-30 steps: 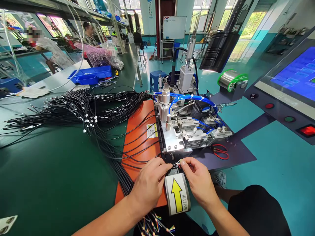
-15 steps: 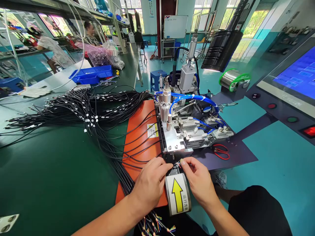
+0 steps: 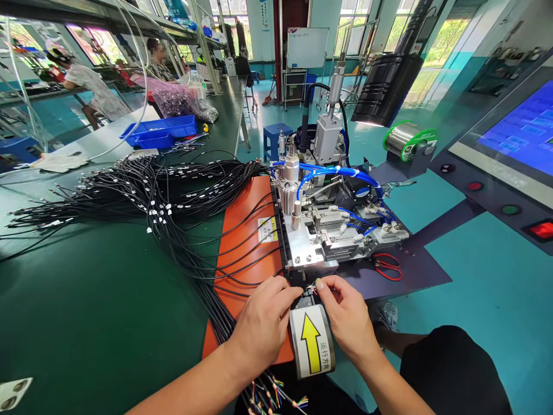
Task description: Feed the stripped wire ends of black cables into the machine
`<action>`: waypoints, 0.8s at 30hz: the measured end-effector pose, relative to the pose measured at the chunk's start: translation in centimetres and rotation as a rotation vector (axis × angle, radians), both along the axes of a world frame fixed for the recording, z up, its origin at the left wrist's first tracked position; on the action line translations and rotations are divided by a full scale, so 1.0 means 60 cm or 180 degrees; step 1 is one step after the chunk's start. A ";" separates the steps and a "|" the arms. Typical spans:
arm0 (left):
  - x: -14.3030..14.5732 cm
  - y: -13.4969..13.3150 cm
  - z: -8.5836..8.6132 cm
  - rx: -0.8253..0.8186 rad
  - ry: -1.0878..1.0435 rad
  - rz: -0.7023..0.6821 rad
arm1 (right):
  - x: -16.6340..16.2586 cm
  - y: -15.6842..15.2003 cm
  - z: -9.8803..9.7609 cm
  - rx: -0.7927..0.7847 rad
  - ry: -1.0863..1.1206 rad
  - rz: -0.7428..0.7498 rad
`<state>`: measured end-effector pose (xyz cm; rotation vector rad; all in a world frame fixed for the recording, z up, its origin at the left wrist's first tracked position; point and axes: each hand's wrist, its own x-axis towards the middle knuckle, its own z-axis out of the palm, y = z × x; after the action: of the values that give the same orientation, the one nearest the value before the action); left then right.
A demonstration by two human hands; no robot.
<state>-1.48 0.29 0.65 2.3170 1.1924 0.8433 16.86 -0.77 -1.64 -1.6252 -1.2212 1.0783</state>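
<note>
At the front of the soldering machine [image 3: 319, 230], my left hand [image 3: 265, 320] has its fingers closed on the end of a black cable, just left of a small black fixture [image 3: 306, 301]. My right hand [image 3: 345, 314] pinches thin coloured wires [image 3: 313, 287] at that cable end from the right side. The fingertips hide most of the wire ends. Below the hands sits a curved cover [image 3: 311, 341] with a yellow arrow. Several black cables [image 3: 242, 219] run across the orange plate [image 3: 248, 199] into the machine's edge.
A large bundle of black cables [image 3: 159, 196] lies on the green table [image 3: 108, 305]. Red-handled scissors [image 3: 387, 267] rest right of the machine, with a solder spool [image 3: 408, 140] behind. A screen panel [image 3: 514, 150] stands at the right. Stripped cable ends [image 3: 276, 395] hang near my lap.
Both hands stay at the fixture with almost the same grip. The view has shifted very slightly.
</note>
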 end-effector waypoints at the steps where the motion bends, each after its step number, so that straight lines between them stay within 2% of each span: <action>1: 0.000 0.000 0.000 0.0001 0.0001 0.0002 | 0.000 0.000 -0.001 -0.0003 -0.0004 -0.0007; 11: 0.001 0.000 0.001 0.0002 0.0024 -0.0004 | -0.004 -0.007 -0.012 0.0031 0.0147 -0.0058; 24: 0.003 -0.001 0.000 0.0029 0.0099 0.0026 | -0.006 -0.012 -0.006 0.0134 0.0086 -0.0066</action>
<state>-1.32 0.24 0.63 2.3421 1.2141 0.8198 16.51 -1.47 -1.98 -1.5832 -1.1993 1.0518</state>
